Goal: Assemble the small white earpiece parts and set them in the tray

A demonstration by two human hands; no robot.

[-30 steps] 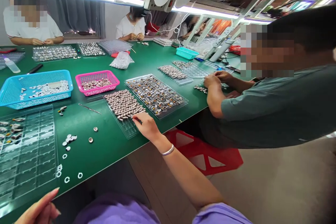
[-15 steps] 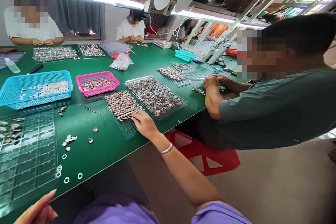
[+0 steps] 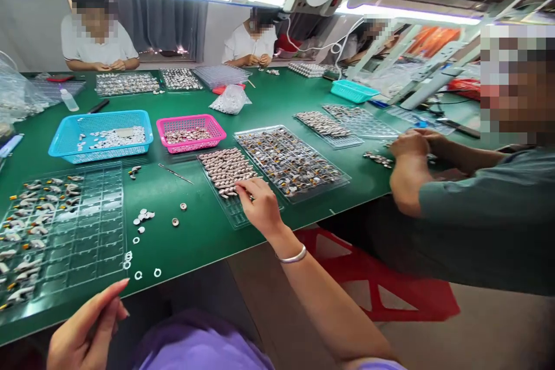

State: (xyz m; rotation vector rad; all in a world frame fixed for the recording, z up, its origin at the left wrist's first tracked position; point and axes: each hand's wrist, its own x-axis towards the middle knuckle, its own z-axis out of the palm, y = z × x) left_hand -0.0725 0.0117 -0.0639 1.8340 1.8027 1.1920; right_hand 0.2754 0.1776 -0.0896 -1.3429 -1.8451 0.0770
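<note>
My right hand [image 3: 261, 203] reaches over the near end of a clear tray [image 3: 236, 215] packed with small brown earbud-like pieces [image 3: 228, 167]. Its thumb and fingertips are pinched together at the edge of the rows; what lies between them is hidden. Low at the left, my left hand [image 3: 89, 326] hovers by the table's front edge, index finger stretched out and thumb apart from it, with nothing visible between them. Nearest to it are loose white rings [image 3: 138, 275] and a large clear compartment tray [image 3: 93, 243], partly filled with white and dark pieces with orange bits [image 3: 37, 231].
A blue basket [image 3: 102, 156] and a pink basket [image 3: 191, 145] hold small parts. Tweezers [image 3: 176, 173] lie before them. A filled tray [image 3: 290, 162] stands right of the brown pieces. A co-worker's hands [image 3: 411, 141] work at the right, above a red stool [image 3: 385, 295].
The view has swung left, so the scene sits further right and more of the left tray shows. My right hand stays at the brown pieces, its fingertips slightly shifted along their edge.
</note>
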